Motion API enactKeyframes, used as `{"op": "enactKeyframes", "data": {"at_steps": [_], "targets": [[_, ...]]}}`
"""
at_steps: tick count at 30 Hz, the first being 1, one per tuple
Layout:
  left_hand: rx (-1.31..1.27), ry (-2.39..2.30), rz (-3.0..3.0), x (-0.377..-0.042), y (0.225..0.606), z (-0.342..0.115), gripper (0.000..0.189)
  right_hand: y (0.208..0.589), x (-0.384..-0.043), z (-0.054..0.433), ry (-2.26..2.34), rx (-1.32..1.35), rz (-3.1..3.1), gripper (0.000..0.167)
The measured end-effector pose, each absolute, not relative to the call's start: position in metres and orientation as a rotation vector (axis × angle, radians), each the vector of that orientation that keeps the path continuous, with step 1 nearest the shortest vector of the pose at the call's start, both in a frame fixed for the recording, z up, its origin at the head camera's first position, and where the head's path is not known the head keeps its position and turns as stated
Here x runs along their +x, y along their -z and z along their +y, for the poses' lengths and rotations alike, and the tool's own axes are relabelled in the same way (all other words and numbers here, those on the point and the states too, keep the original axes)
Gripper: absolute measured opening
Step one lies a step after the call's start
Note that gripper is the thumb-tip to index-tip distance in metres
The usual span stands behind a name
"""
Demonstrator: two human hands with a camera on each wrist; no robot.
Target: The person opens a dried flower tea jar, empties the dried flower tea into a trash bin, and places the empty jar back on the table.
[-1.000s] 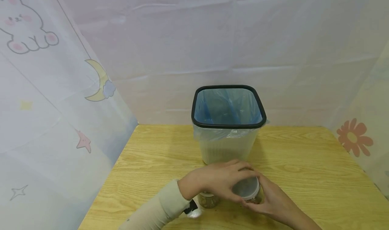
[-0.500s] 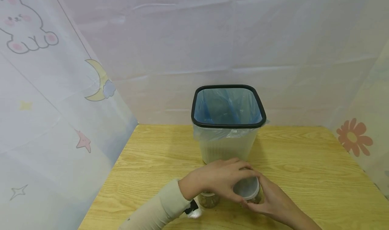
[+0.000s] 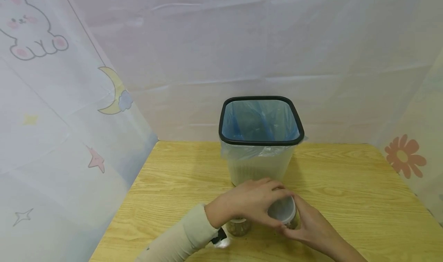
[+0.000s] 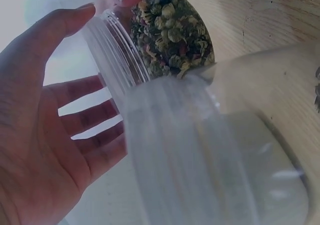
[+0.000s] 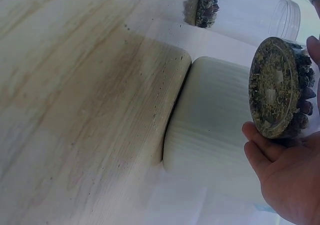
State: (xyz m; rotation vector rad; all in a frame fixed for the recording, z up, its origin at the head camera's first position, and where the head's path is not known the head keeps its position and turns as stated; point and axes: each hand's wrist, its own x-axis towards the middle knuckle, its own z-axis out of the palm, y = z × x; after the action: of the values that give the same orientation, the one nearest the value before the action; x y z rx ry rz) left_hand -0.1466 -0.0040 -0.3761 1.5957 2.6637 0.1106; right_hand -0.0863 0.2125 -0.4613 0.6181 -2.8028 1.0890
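Note:
Both my hands hold a clear jar (image 4: 172, 35) of dried flower tea, lifted off the table; its underside faces the right wrist view. My left hand (image 3: 247, 201) curls its thumb and fingers round the translucent lid (image 3: 283, 210) from above. Lower down, the jar's body is gripped by my right hand (image 3: 313, 225), its thumb on the near side. Close under my left hand stands a second clear jar (image 3: 238, 228). In the right wrist view this second jar (image 5: 245, 15) has dried bits at its bottom.
Behind the hands stands a whitish bin with a black rim (image 3: 263, 143) and a clear liner. The wooden table (image 3: 187, 166) meets printed cloth (image 3: 214, 62) at the back and sides. Small dark crumbs lie on the tabletop.
The left hand's fingers have shifted slightly back on the lid, so a little more of its top shows. The right hand, the jars and the bin stay almost where they were.

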Motion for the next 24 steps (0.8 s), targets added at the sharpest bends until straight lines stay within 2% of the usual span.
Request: {"op": "enactKeyframes", "data": {"at_steps": [13, 24], "targets": [[1.501, -0.091, 2.815, -0.1429, 0.3801, 0.0013, 0.076, 0.4629, -0.0903, 0.2113, -1.062, 0.572, -2.773, 0.098], [1.564, -0.106, 2.714, -0.1465, 0.3808, -0.0059, 0.087, 0.4658, -0.0892, 0.2131, -1.028, 0.637, -2.759, 0.109]]}}
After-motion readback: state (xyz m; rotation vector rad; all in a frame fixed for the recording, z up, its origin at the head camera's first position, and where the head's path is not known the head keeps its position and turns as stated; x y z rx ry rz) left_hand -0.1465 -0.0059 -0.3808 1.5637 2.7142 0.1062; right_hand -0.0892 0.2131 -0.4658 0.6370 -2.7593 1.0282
